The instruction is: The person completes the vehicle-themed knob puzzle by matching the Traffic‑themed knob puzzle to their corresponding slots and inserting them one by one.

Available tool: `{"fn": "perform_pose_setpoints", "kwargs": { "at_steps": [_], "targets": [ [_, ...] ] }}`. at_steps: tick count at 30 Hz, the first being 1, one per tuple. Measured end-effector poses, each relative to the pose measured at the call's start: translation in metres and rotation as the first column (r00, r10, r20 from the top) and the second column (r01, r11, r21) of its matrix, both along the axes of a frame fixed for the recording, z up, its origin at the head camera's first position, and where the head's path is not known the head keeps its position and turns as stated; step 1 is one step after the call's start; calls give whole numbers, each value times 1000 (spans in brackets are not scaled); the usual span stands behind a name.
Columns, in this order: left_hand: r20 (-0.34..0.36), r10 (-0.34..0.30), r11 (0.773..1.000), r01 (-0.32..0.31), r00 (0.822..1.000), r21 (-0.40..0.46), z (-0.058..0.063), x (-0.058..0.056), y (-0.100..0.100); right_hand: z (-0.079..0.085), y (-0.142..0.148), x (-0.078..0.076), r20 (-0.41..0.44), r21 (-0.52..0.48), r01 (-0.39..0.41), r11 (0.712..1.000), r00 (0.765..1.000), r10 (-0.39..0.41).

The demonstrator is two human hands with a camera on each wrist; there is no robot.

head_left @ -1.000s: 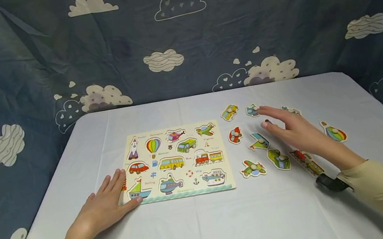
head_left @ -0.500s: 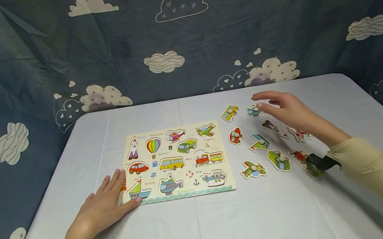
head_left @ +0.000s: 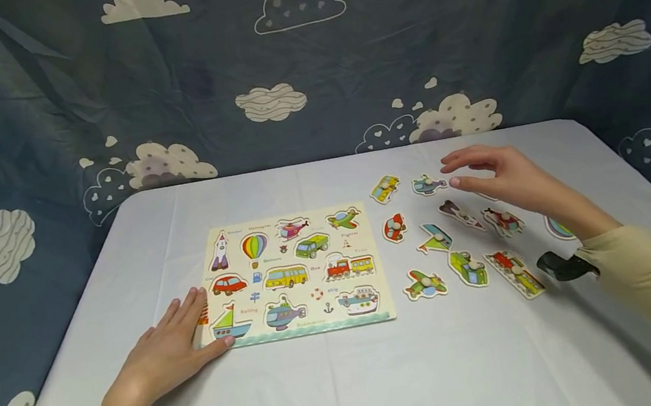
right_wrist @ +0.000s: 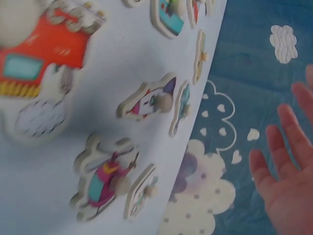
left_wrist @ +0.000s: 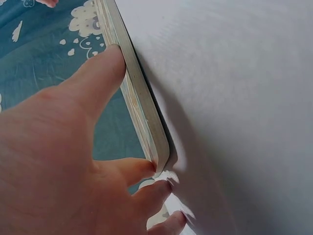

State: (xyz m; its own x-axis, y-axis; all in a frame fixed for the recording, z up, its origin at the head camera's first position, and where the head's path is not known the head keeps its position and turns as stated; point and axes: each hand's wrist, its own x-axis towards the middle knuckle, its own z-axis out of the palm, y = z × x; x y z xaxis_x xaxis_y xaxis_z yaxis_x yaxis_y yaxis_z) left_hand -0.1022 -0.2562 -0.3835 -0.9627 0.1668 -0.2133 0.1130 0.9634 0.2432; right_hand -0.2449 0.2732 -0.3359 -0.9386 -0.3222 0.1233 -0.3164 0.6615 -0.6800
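My left hand (head_left: 162, 354) rests at the lower left corner of the puzzle board (head_left: 342, 324), thumb on the front edge and fingers along the left side. In the left wrist view, the thumb (left_wrist: 105, 66) lies against the board's edge. To the right, my right hand (head_left: 506, 177) hovers over the loose pieces, holding nothing, its fingers extended and slightly bent. Nearest its fingertips is the submarine piece (head_left: 426, 184). The ship piece (right_wrist: 142, 191) is mostly hidden under this hand in the head view. Close by lie the rocket piece (head_left: 461, 215) and helicopter piece (head_left: 503, 222).
Other knobbed pieces lie right of the board on the white tablecloth (head_left: 327, 390): bus (head_left: 385, 189), car (head_left: 394, 228), sailboat (head_left: 435, 239), truck (head_left: 468, 269), plane (head_left: 424, 284) and train (head_left: 515, 273). The balloon piece (head_left: 560, 229) is partly behind the right wrist.
My right hand has lifted from low over the rocket and submarine pieces, then shifted slightly right, uncovering the submarine piece. The left hand stays on the board. The head view has shifted slightly.
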Motion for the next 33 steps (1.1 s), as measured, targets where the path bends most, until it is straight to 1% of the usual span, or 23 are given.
{"fn": "perform_pose_setpoints", "kwargs": {
  "at_steps": [4, 10, 15, 19, 24, 29, 33],
  "targets": [
    [-1, 0, 1000, 0, 1000, 4, -2, -1, -2, -1, 7, 7, 15, 11, -3, 1000, 1000, 2],
    [-4, -1, 1000, 1, 1000, 9, -2, -1, -3, -6, 19, 21, 14, 22, 9, 1000, 1000, -9],
    [-3, 3, 1000, -3, 1000, 11, -2, -1, -3, -10, 28, 24, -7, 34, 32, 999, 999, -32],
    [-4, 7, 1000, -7, 1000, 14, -2, -1, -3, -15, 32, 20, -6, 64, 41, 997, 999, -41],
    [-5, 10, 1000, -9, 1000, 13, -2, -2, -3, -23, 34, 10, 16, 132, 29, 991, 999, -31],
    [-11, 6, 1000, -6, 1000, 11, -2, -2, -2, -31, 35, -1, 44, 184, -35, 982, 999, 27],
    [-14, 7, 1000, -7, 1000, 18, -2, -2, -2, -39, 37, -11, 49, 207, -115, 972, 993, 107]
  ]
}}
